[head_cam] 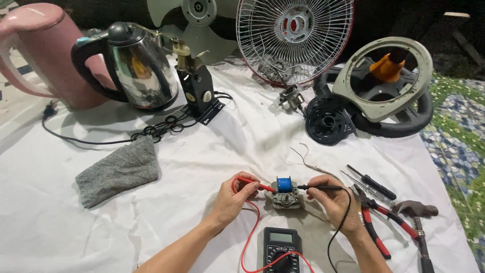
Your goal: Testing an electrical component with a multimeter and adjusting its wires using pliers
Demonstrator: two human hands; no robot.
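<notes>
Lower centre of frame, on white cloth [212, 151]: small motor with blue coil [285, 192]. Left hand [233, 198], fingers closed round red probe [252, 183], tip touching motor's left side. Right hand [331, 198], fingers closed round black probe [321, 187], tip at motor's right side. Bottom centre: black multimeter [282, 248], leads attached. Right: pliers [376, 217], screwdrivers [371, 182], hammer [417, 222]. Left: grey cloth [118, 172]. Upper left: steel kettle [139, 65], pink kettle [38, 50]. Top: fan grille [295, 38]
</notes>
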